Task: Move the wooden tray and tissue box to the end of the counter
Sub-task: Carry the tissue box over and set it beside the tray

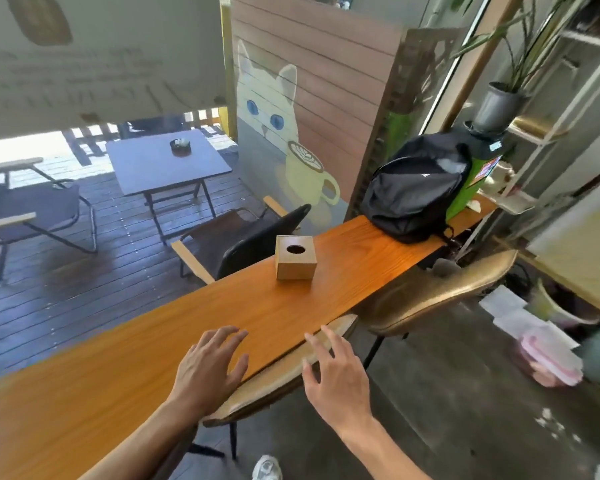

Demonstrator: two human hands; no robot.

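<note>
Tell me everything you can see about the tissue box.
The tissue box is a small cube that looks like light wood, with a round hole in its top and no tissue showing. It stands upright on the orange wooden counter, about midway along, short of the black backpack. Neither hand touches it.

left hand (210, 365): bare forearm extended forward, palm down, fingers spread, holding nothing. right hand (336, 374): bare forearm extended forward, palm down, fingers loosely splayed (thumb pointing inward), holding nothing. hands side by side, apart.
</note>
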